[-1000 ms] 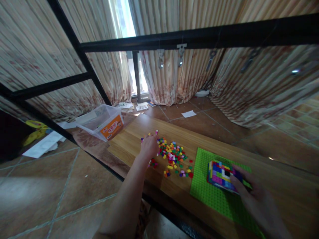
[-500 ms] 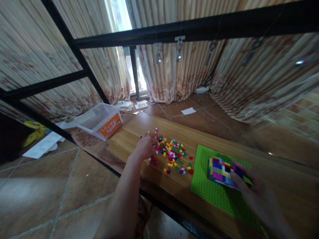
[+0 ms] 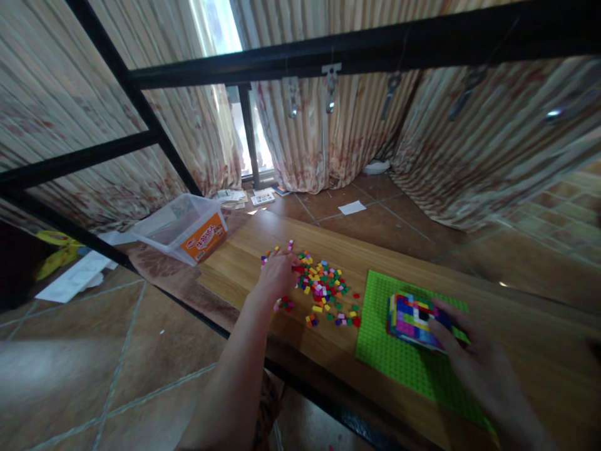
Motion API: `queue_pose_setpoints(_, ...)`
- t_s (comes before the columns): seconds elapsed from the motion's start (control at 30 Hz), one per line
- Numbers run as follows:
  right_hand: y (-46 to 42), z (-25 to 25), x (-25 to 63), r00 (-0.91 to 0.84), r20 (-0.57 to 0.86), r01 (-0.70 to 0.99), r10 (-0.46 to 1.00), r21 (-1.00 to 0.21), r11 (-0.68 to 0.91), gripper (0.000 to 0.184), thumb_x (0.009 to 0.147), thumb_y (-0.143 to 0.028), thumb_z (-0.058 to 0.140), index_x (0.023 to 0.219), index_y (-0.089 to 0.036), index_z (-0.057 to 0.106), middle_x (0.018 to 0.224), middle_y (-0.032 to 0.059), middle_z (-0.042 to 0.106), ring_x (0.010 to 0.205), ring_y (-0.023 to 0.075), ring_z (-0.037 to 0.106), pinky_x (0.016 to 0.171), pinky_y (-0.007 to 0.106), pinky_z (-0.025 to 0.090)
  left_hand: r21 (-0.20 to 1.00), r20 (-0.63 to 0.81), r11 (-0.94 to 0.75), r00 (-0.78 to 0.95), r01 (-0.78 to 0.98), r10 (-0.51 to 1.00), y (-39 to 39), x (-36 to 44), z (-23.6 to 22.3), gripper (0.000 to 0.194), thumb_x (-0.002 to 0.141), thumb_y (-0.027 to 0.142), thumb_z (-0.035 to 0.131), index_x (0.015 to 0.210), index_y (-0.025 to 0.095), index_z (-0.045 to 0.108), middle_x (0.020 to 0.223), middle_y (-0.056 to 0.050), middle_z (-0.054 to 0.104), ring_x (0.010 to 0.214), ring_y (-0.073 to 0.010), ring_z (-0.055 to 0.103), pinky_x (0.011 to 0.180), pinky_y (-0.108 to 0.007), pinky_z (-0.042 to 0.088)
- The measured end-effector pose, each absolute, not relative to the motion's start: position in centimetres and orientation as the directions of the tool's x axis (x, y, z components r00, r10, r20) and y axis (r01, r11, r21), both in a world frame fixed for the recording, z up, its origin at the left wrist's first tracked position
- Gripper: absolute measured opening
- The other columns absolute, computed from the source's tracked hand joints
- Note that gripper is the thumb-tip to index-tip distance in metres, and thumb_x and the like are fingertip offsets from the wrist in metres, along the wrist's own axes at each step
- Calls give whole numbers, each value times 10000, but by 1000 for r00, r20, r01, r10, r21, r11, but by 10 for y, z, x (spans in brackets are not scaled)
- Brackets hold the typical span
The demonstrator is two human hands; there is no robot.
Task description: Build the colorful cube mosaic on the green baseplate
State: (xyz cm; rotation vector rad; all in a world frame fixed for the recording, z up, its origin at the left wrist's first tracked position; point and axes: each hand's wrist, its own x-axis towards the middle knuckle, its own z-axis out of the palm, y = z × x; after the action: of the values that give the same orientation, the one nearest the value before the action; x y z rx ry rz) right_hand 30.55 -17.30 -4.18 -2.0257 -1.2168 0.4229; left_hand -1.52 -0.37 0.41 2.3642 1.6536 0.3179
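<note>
A wood-grained tabletop (image 3: 347, 255) slants from mid-frame to the right edge; loose coloured bricks (image 3: 323, 290) lie scattered near the centre, a green studded baseplate (image 3: 398, 362) flat at lower right.

Striped curtains (image 3: 300, 150), brt window (image 3: 216, 28) btwn; brn tile flr (image 3: 84, 363), blk frame (image 3: 282, 65).

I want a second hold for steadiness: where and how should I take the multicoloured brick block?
Probably by the left end of the brick block, coming from the left across the green baseplate: the right grip covers the opposite end, while this end's side wall is exposed.
</note>
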Motion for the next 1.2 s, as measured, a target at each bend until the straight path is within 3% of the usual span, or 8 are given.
queue_pose_setpoints(0.23,-173,-41,303,489,45,561,871,-781,-275,556,841,-605,551,1283,-276,628,1211,80,684,1000,278,671,865,425,535,288,67,-306,300,907,952,-7,-6,-3,247,747,65,584,911,187,722,1158,-104,688,1096,-254,618,1037,-413,442)
queue_pose_setpoints(0.43,-172,-36,297,492,66,541,868,-804,-245,507,852,-555,567,1255,-255,641,1202,84,685,1009,262,666,884,428,533,262,86,-316,304,912,949,-7,-5,3,154,760,100,583,842,169,694,1080,-112,693,1039,-252,627,982,-393,477)
queue_pose_setpoints(0.6,-168,-34,293,502,139,520,854,-837,-169,442,886,-521,533,1188,-232,680,1210,93,690,1087,262,642,958,466,501,532,157,-363,332,765,930,-4,5,13,140,835,178,541,904,155,661,921,-77,713,868,-204,652,836,-337,523)
queue_pose_setpoints(0.7,-167,-34,291,575,177,467,799,-873,-142,416,892,-505,545,1145,-212,698,1159,106,711,1033,254,664,918,453,524,734,184,-430,455,526,871,-15,27,10,126,863,215,540,905,159,645,859,-41,710,818,-164,656,783,-282,528)
queue_pose_setpoints(0.8,-168,-29,287,669,251,406,700,-912,-61,376,879,-488,592,1099,-207,712,1081,103,728,939,235,684,851,419,554,864,182,-407,569,297,802,-37,56,4,165,865,212,561,994,168,655,954,-47,721,891,-158,677,807,-271,537)
queue_pose_setpoints(0.9,-170,-19,279,658,316,372,683,-926,71,287,862,-448,645,1022,-226,732,1014,75,740,897,218,687,828,391,560,916,157,-349,626,196,764,-60,82,1,197,869,206,574,1044,184,661,1006,-52,722,894,-152,681,807,-275,547)
queue_pose_setpoints(1.03,-172,-5,266,482,333,356,810,-920,166,236,835,-395,701,1023,-260,741,941,36,742,833,190,677,794,367,560,945,155,-298,617,135,771,-76,102,6,256,844,198,625,1100,189,638,1007,-49,719,871,-148,685,821,-283,558)
queue_pose_setpoints(1.2,-173,-1,261,357,338,381,871,-904,194,226,813,-368,735,1031,-311,746,986,5,755,906,197,682,1000,470,474,958,168,-279,663,65,730,-83,110,14,292,831,163,630,1121,194,606,1002,-42,716,875,-141,692,833,-281,566)
